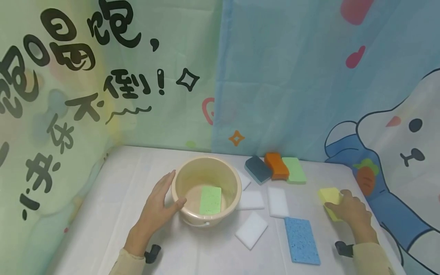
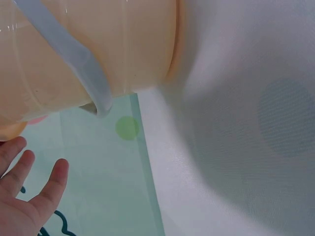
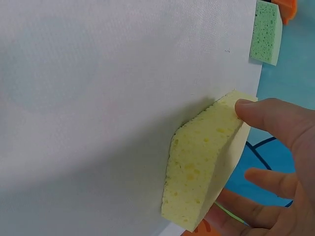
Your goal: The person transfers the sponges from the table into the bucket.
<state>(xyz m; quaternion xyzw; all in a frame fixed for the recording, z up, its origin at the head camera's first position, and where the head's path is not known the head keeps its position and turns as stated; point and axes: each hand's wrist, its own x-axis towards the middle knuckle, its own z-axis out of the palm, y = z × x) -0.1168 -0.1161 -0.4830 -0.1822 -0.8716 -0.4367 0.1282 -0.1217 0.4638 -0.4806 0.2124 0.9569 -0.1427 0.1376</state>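
My left hand (image 1: 156, 208) is at the left side of a cream bucket (image 1: 177, 187), thumb over its rim and fingers extended along the outside. The left wrist view shows those fingers (image 2: 51, 189) spread and fairly straight beside the bucket's wall (image 2: 138, 44) and grey handle (image 2: 74, 54). Inside the bucket lies a light green sponge (image 1: 210, 200). At the right of the table, my right hand (image 1: 354, 212) grips a yellow sponge (image 1: 328, 196). Seen from the right wrist, the yellow sponge (image 3: 197, 162) is tilted, with the thumb on its near edge and other fingers behind it.
Behind the middle stand a dark grey sponge (image 1: 258, 170), an orange sponge (image 1: 276, 166) and a green sponge (image 1: 294, 170). Several white sponges (image 1: 252, 230) lie right of the bucket, near a blue speckled sponge (image 1: 302, 241). Printed curtains (image 1: 275, 95) hang along the white table's (image 1: 137, 164) back edge.
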